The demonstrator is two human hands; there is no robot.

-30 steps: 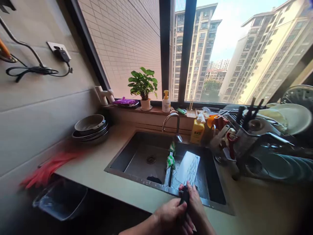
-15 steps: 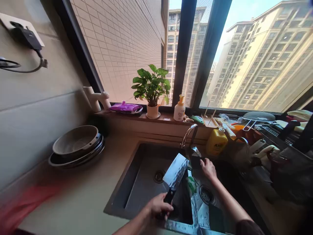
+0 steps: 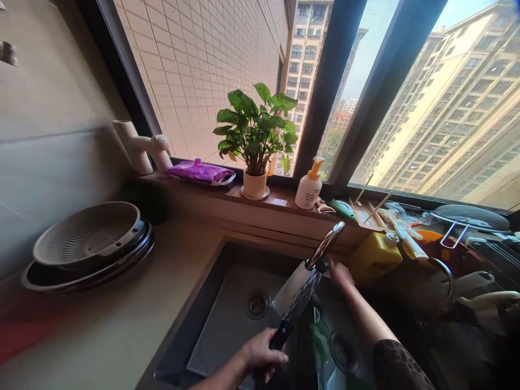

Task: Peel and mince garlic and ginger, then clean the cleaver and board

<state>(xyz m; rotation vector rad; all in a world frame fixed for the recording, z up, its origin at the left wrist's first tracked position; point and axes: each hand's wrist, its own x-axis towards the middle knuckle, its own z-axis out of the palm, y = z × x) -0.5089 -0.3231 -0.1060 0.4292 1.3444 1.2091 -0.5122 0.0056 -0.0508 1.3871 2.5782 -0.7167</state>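
1. Cleaver (image 3: 290,303): held aslant over the left bowl of the sink (image 3: 223,319), near the divider. All clock directions below are read in the view, with the cleaver at the centre of the dial.
2. Blade (image 3: 296,290): broad, roughly rectangular, pointing toward one o'clock. Its face is wet; the left part appears pale and smooth, the right part mottled with bright and dark drops and streaks.
3. Handle (image 3: 280,335): black, narrow, running toward seven o'clock; its lower end is hidden by the grip.
4. Left hand (image 3: 263,349), at seven o'clock: fingers wrapped around the handle, with no visible gap; the thumb lies across toward three o'clock.
5. Right hand (image 3: 341,273), at two o'clock: beside the base of the faucet (image 3: 328,244), fingers bent and partly hidden. How far they are parted, and whether they grip anything, cannot be told. A dark patterned sleeve (image 3: 396,363) covers part of this arm.
6. The faucet's curved spout stands at one o'clock, its mouth just beside the blade's far end; whether the two touch cannot be told.
7. Drain (image 3: 257,304), at nine o'clock, in the sink floor.
8. Cloth (image 3: 320,341), green and blurred, between four and five o'clock, over the divider.
9. Yellow bottle (image 3: 376,257), at two o'clock, beyond the right hand.
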